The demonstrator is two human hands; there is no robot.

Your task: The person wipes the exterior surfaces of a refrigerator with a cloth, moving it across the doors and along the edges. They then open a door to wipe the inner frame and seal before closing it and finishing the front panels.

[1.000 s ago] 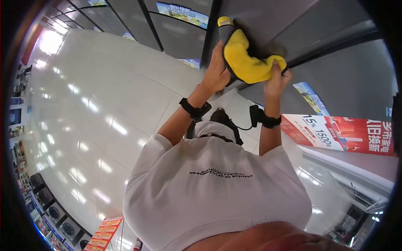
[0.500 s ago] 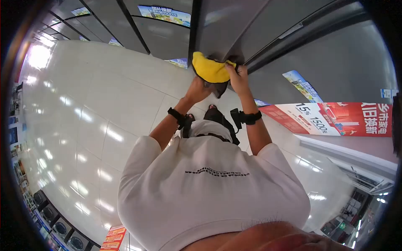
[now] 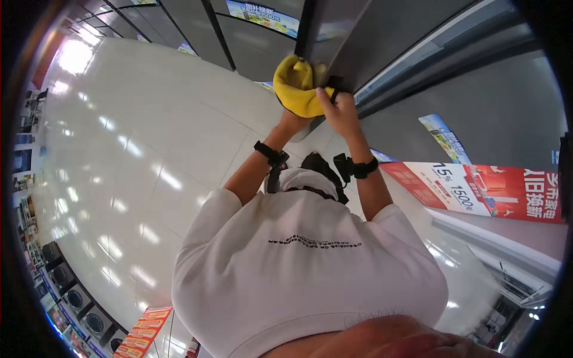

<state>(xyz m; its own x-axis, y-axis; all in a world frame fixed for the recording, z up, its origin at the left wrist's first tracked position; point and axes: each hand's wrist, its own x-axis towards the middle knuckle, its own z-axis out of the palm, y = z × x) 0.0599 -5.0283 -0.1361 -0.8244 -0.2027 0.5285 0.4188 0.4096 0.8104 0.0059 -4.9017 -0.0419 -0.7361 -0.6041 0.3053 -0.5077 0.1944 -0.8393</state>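
Observation:
A yellow cloth (image 3: 295, 102) with dark edging is held between both my hands in front of a dark grey appliance door (image 3: 391, 39). Its far end curls round into a loop beside the door's edge. My left hand (image 3: 293, 123) grips the cloth from below, and its fingers are hidden behind the fabric. Closed on the cloth's right end is my right hand (image 3: 340, 113), with the thumb lying on top. A black strap band sits on each wrist.
More dark appliances with a blue promotional sign (image 3: 262, 17) stand at the top left. A red and white banner (image 3: 477, 190) juts out on my right. Glossy floor tiles (image 3: 149, 119) stretch to the left, towards front-loading washing machines (image 3: 94, 323). An orange sign (image 3: 143, 334) stands at lower left.
The cloth's left end has curled up and round into a loop, and its dark hanging part no longer shows. My view has shifted, and a bright strip now shows along the door's right edge.

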